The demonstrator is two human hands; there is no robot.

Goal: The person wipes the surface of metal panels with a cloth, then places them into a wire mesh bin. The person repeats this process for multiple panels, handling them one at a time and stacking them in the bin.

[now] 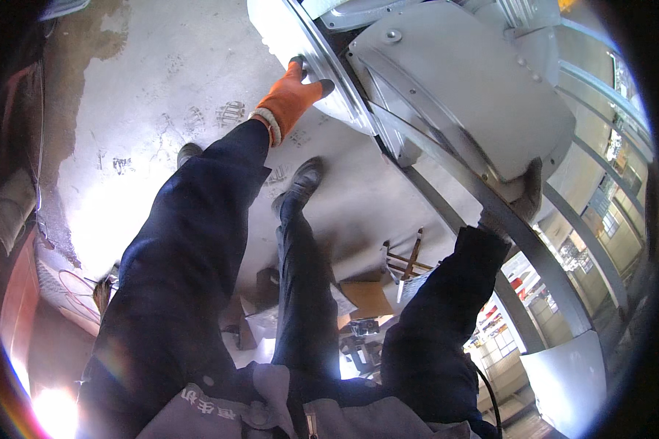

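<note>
My left hand [289, 99], in an orange glove with dark fingertips, reaches to the near left edge of a long, pale ridged metal panel [326, 62]. Its thumb and a finger are spread apart against the panel; the remaining fingers are hard to make out. On the right, my right hand [516, 197] wears a dark grey glove. It is at the lower corner of a broad, light grey metal panel [461, 80] with rounded corners and small holes. Shadow and blur hide how its fingers close. Dark grey metal bars [483, 194] run between my right forearm and that panel.
Long curved rails [589, 219] of a metal frame line the right side. A white block-like piece [567, 380] sits at their lower end. Behind me are a wooden-legged stand [414, 256] and a cardboard box [366, 298]. Shoe prints mark the concrete floor [161, 80].
</note>
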